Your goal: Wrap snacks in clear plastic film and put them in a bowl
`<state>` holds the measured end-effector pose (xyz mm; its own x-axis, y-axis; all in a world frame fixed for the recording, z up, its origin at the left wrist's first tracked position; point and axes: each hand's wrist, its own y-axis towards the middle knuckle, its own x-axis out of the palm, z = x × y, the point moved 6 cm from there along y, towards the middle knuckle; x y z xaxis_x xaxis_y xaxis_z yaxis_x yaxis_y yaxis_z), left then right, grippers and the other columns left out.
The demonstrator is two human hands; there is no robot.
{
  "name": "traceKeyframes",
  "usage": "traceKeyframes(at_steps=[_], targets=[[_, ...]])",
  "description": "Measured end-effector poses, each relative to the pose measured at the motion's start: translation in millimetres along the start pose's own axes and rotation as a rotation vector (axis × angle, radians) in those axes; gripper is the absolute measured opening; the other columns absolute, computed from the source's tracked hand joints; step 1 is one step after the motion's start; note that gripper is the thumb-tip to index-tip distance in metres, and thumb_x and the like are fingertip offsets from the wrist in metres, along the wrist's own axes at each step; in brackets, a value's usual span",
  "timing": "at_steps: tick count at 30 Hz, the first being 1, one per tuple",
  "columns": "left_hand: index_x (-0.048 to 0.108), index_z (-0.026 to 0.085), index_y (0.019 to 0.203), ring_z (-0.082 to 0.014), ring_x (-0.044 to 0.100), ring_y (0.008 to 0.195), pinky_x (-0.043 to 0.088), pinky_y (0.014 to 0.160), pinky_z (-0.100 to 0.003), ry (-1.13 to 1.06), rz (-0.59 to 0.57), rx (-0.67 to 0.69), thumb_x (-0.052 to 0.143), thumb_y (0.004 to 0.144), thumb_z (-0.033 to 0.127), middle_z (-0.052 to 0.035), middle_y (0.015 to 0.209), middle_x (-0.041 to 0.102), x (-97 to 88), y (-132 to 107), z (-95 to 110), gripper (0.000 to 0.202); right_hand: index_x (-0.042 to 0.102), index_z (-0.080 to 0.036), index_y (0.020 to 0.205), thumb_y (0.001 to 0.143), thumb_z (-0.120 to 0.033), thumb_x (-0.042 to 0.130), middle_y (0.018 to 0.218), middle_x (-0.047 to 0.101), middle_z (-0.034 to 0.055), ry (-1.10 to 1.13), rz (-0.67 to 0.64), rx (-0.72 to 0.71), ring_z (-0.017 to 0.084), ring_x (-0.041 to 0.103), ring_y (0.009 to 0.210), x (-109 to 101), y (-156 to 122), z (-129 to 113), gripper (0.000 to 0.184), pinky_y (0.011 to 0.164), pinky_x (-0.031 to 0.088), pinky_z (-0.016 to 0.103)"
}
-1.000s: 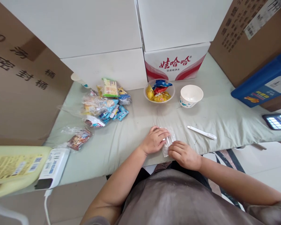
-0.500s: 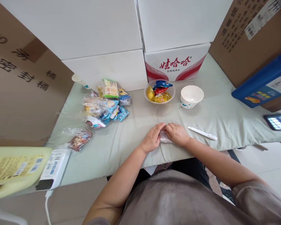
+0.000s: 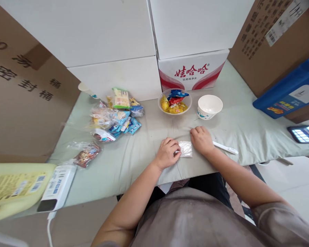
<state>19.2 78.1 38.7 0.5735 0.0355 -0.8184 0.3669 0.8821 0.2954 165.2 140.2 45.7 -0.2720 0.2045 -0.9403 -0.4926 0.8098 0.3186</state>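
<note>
A small square of folded clear plastic film [image 3: 185, 149] lies on the cloth in front of me. My left hand [image 3: 168, 153] has its fingers curled over the film's left edge, closed on it. Just right of the film, my right hand [image 3: 202, 140] rests palm down on the cloth, holding nothing, its fingers slightly bent and apart from the film. A slim white cutter or pen-like tool [image 3: 226, 148] sits beside the right wrist, partly covered by it.
Behind the hands stand a clear bowl [image 3: 160, 108] of wrapped snacks and a white paper cup [image 3: 209, 107]. Packaged snacks [image 3: 121, 118] are heaped at left, near a power strip [image 3: 58, 185] and a yellow jug [image 3: 18, 181]. A blue jug [image 3: 288, 92] and a phone [image 3: 304, 133] are at right.
My hands were together over the plastic film. Now the right hand has moved away up and to the right, leaving the film uncovered; the left stays at its edge.
</note>
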Motion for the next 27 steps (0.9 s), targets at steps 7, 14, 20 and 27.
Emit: traceKeyframes(at_steps=[7,14,20,27], targets=[[0.063,0.020,0.096,-0.0268,0.051,0.112,0.042,0.097,-0.043,-0.005,-0.013,-0.053,0.069,0.072,0.024,-0.0078,0.108,0.061,-2.6,-0.3,-2.1,0.024,0.062,-0.016,0.104,0.093,-0.018,0.047,0.106,0.060,0.0110,0.308,-0.130,-0.339,0.023,0.048,0.099,-4.8,-30.6,-46.2,0.019,0.088,0.042,0.038],[0.061,0.022,0.101,-0.0299,0.046,0.120,0.040,0.100,-0.047,0.015,-0.014,-0.099,0.071,0.070,0.027,-0.0079,0.120,0.058,-9.0,-7.2,-9.0,0.032,0.064,-0.017,0.106,0.092,-0.015,0.049,0.103,0.062,0.0086,0.245,-0.353,-0.351,0.021,0.052,0.093,2.6,-49.1,-46.3,0.021,0.084,0.045,0.034],[0.062,0.021,0.096,-0.0296,0.047,0.118,0.041,0.097,-0.047,-0.012,-0.011,-0.109,0.068,0.073,0.023,-0.0077,0.117,0.059,-6.1,-7.0,-15.7,0.023,0.066,-0.017,0.099,0.086,-0.008,0.044,0.097,0.063,0.0085,0.243,-0.190,-0.063,0.018,0.058,0.093,-57.6,22.4,32.1,0.027,0.082,0.045,0.028],[0.062,0.022,0.093,-0.0267,0.048,0.115,0.041,0.096,-0.046,-0.051,0.006,-0.129,0.062,0.080,0.021,-0.0067,0.114,0.060,-3.3,-6.4,-20.0,0.013,0.071,-0.015,0.098,0.076,-0.016,0.063,0.102,0.069,0.0126,-0.083,-0.663,0.343,0.026,0.063,0.096,-34.3,123.8,114.6,0.023,0.084,0.047,0.034]])
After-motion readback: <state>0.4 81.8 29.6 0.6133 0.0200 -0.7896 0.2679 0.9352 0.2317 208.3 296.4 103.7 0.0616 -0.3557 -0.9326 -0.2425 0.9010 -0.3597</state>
